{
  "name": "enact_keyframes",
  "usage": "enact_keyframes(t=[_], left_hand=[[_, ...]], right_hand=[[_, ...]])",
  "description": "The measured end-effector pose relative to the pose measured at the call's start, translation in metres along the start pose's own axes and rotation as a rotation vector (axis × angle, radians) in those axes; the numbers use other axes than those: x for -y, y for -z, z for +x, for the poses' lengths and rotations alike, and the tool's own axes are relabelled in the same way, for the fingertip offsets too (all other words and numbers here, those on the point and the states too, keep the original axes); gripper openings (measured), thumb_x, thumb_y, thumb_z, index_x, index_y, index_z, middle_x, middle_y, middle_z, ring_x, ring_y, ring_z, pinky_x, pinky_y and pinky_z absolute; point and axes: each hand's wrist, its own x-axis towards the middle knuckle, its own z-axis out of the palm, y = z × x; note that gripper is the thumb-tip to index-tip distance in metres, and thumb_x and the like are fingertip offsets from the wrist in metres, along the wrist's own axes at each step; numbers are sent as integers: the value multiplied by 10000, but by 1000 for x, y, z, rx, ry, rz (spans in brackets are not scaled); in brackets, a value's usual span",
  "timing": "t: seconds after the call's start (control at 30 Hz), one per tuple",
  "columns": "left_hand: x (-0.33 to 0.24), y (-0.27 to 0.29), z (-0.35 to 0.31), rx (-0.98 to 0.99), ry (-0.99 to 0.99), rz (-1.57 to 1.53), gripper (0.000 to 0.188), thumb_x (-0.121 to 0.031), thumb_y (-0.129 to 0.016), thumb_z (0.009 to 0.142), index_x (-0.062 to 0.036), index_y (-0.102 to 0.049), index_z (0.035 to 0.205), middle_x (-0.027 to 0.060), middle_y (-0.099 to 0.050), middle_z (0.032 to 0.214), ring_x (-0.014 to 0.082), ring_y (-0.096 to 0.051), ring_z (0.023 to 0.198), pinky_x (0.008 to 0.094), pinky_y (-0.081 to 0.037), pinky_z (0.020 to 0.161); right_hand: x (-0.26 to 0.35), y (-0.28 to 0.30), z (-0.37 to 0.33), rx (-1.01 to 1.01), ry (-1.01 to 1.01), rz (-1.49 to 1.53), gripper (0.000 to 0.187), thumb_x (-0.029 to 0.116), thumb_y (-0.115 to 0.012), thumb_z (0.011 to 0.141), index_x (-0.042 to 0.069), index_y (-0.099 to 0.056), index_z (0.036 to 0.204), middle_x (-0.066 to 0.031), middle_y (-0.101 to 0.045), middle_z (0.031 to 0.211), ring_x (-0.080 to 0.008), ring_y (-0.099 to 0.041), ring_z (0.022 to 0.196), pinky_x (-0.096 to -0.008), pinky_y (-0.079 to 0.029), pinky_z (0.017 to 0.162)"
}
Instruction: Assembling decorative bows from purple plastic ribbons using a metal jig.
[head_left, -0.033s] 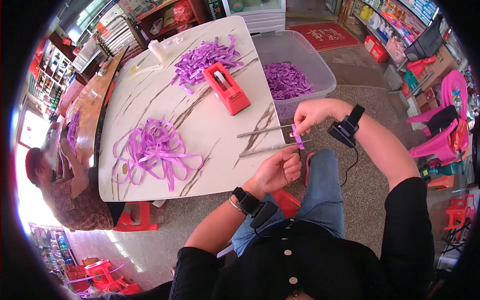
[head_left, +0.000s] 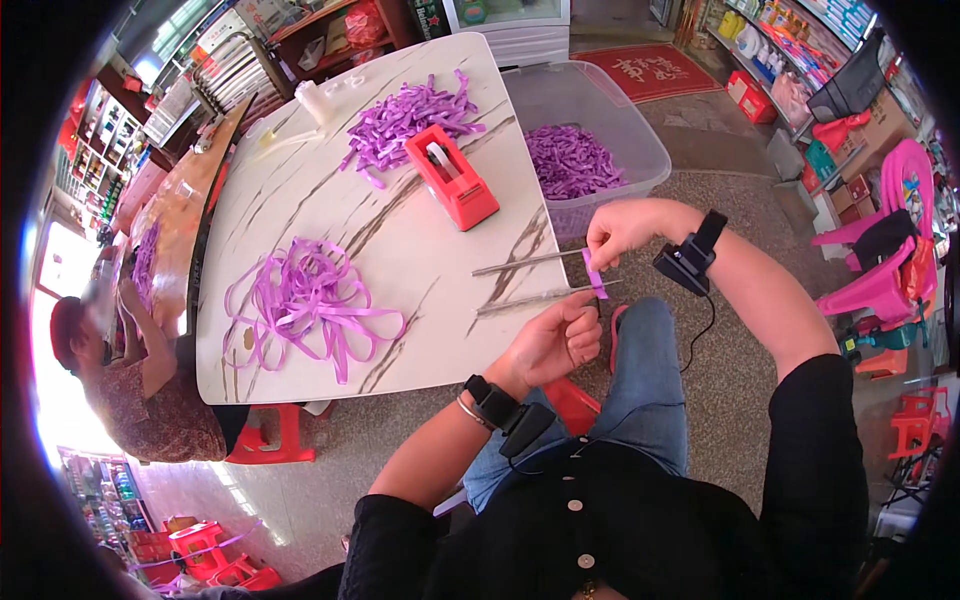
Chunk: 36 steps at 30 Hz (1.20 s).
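Thumb and fingers of the right hand (head_left: 610, 240) were pressed together on the upper end of a short purple strip (head_left: 597, 276). The left hand (head_left: 562, 335) had its fingers curled near the lower end; whether they pinched the strip or only rested close to it, I could not tell. This strip was just beyond the table edge, above the person's lap, at the ends of two thin metal rods (head_left: 525, 263), which reached out from over the white table (head_left: 440, 310). I think the two hands were placed at opposite ends so that the strip could stay straight across the rods; how these were fixed did not show.

On the table, a loose tangle of purple ribbon (head_left: 310, 300) lay toward the left, perhaps for easy reach. Farther back, a red tape dispenser (head_left: 465, 200) stood beside a heap of short purple pieces (head_left: 410, 120). A clear plastic bin (head_left: 645, 165) with more purple pieces (head_left: 575, 165) stood beyond the right hand, next to the table. The nearest obstacles were the rods themselves and the table edge. Another person (head_left: 150, 400) sat well apart, at the left.
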Motion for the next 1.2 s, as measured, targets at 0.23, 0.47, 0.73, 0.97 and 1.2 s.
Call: enact_keyframes(t=[0.23, 0.47, 0.73, 0.97, 1.2], left_hand=[[1, 0, 1, -13, 1, 0, 229, -103, -345, 868, -67, -437, 1074, -21, -248, 604, 97, -299, 558, 242, -312, 571], [1, -2, 0, -35, 1, -17, 208, -95, -338, 871, -67, -443, 1048, -22, -250, 603, 94, -300, 555, 234, -303, 556], [0, -5, -1, -69, -9, -1, 204, -95, -332, 875, -69, -445, 1043, -24, -249, 586, 89, -291, 536, 231, -298, 547], [0, -7, -1, -81, -11, -5, 160, -84, -352, 858, -78, -385, 1014, -17, -262, 596, 100, -303, 544, 233, -299, 540], [1, -12, -2, -136, -17, 25, 269, -108, -333, 881, -57, -380, 1140, -27, -256, 590, 91, -295, 538, 223, -289, 535]], right_hand=[[4, -2, -1, -40, -91, -105, 272, 303, -629, 737, 33, -650, 713, -21, -627, 647, -82, -583, 593, -241, -434, 550], [14, -8, 1, -90, -123, -228, 284, 337, -634, 699, 64, -642, 623, -15, -607, 567, -123, -579, 539, -286, -425, 485], [18, -29, -22, -679, -144, -836, 428, 495, -664, 580, 73, -604, 538, -118, -545, 518, -283, -570, 548, -366, -425, 479], [-86, -101, 4, -603, 34, 1039, 217, 322, -535, 828, 110, -540, 784, 73, -444, 635, -46, -396, 546, -200, -329, 471], [-71, -172, 77, -302, 378, 2084, 258, 172, -489, 850, 140, -497, 1106, 42, -469, 706, -36, -390, 530, -174, -316, 461]])
